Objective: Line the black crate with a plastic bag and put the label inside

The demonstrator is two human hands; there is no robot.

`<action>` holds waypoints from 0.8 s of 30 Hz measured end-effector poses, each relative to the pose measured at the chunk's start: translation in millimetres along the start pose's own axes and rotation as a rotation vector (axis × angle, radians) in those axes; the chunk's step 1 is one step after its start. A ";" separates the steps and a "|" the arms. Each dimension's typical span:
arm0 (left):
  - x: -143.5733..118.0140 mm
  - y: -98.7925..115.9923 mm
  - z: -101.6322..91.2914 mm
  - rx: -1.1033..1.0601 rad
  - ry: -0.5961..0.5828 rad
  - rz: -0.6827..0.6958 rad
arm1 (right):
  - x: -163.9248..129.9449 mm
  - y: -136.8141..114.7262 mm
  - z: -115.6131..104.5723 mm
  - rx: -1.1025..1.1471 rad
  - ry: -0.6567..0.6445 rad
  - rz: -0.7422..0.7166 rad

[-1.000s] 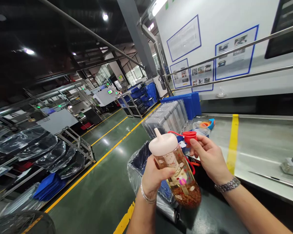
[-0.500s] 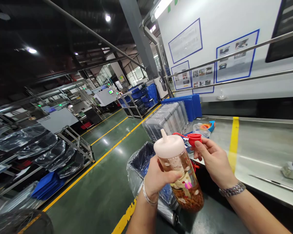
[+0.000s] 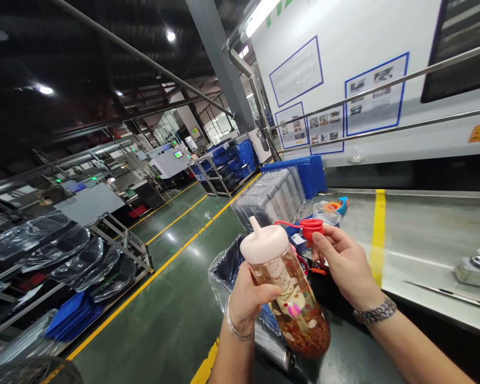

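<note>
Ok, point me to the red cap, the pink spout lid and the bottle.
red cap (image 3: 312,228), head view, on its side wall.
pink spout lid (image 3: 264,244), head view, on the dome.
bottle (image 3: 300,314), head view, on the clear body.

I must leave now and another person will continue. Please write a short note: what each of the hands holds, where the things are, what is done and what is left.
Left hand: grips the clear bottle, tilted, with tea and red bits inside.
Right hand: pinches the red cap, held off the spout on its red strap.
Done: cap is off; pink lid is still on the bottle.
Left: cap not yet back on the spout.
Nearby: bin with a plastic liner below; counter at the right.
</note>
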State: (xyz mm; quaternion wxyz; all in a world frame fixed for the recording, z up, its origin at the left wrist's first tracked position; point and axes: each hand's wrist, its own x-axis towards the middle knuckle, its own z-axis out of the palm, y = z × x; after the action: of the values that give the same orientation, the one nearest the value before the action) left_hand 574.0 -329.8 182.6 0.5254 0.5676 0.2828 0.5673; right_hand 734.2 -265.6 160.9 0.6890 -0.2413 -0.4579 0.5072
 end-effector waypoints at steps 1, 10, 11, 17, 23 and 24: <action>-1.4 0.0 -0.4 -0.008 -0.002 0.002 | -0.9 -0.8 0.1 0.003 -0.006 -0.007; -11.1 1.1 -0.2 -0.106 -0.040 0.066 | -8.0 -3.8 1.1 0.027 -0.003 -0.052; -12.0 0.8 -0.2 -0.108 -0.056 0.064 | -9.4 -4.7 0.9 0.024 0.001 -0.056; -18.2 -6.3 -2.6 -0.064 -0.102 0.002 | -20.8 -7.6 -3.8 -0.001 0.018 -0.046; -21.8 -12.3 -2.4 0.007 -0.078 -0.062 | -27.4 -2.7 -15.0 -0.059 0.049 -0.061; -24.3 -11.9 -2.0 0.089 -0.083 -0.064 | -28.6 -3.6 -16.5 -0.084 0.054 -0.058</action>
State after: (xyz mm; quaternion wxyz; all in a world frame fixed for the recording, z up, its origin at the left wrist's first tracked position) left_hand 570.6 -348.1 162.9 0.5289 0.6041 0.3036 0.5129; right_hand 748.4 -291.1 145.0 0.7050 -0.2702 -0.4667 0.4606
